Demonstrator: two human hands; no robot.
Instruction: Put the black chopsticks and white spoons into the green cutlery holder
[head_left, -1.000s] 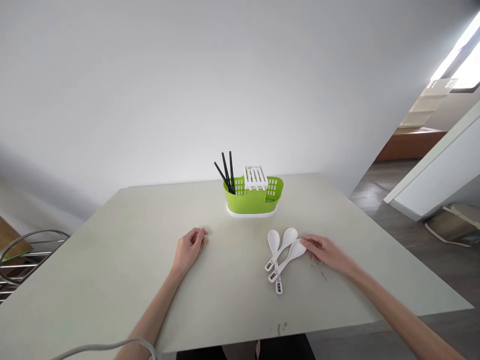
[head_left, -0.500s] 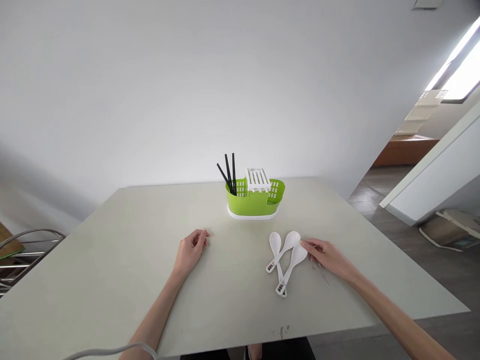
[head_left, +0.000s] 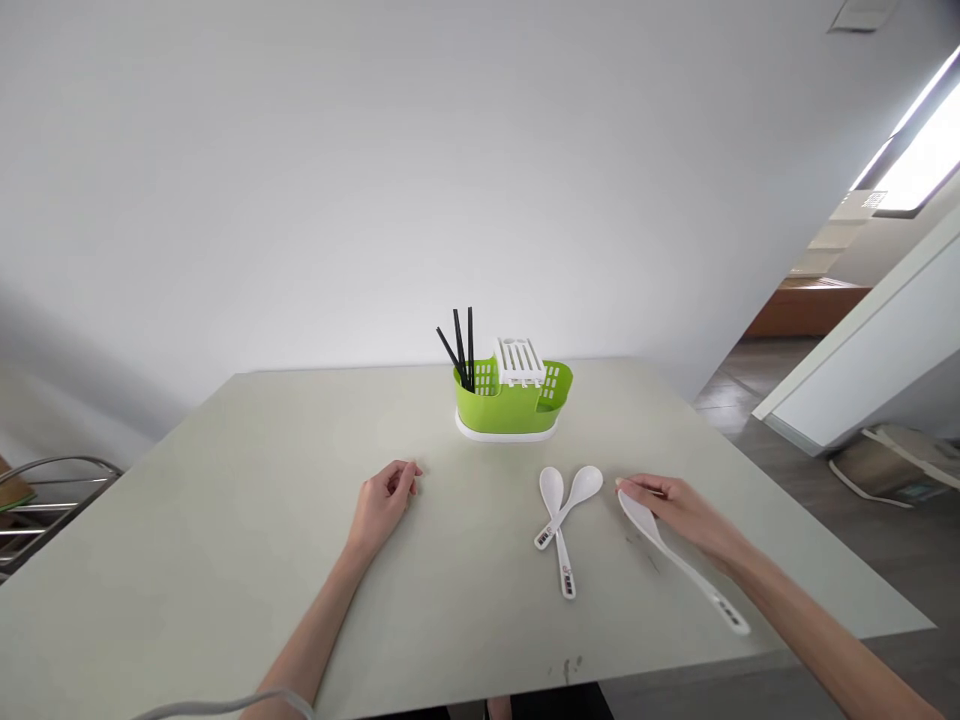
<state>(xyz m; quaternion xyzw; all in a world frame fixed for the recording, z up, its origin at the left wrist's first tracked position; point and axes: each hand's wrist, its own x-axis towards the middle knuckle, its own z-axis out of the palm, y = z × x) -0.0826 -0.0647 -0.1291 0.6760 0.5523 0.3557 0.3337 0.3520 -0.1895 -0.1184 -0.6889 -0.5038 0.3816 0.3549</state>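
Observation:
Between the fingers and thumb of my right hand [head_left: 675, 510] is a white spoon [head_left: 694, 575], gripped by its bowl, with the handle slanting toward the table's near right. To its left, two more white spoons [head_left: 583, 484] lie crossed on the table. My left hand [head_left: 386, 500] rests on the tabletop with its fingers curled; nothing shows in it. Farther back stands a green utensil basket [head_left: 499, 410] with a white base and a slotted white top piece [head_left: 519, 360]. Three black chopsticks [head_left: 462, 350] lean in its left compartment.
The pale table [head_left: 300, 430] meets a white wall [head_left: 360, 200] at its back edge. A grey cable [head_left: 217, 705] crosses my left forearm. Beyond the left edge is a metal rack [head_left: 60, 500]. A wrapped bundle [head_left: 892, 465] sits on the floor at right.
My right hand has taken one spoon off the pile and moved it to the right, swinging its handle rightward. The other two spoons and my left hand stay put.

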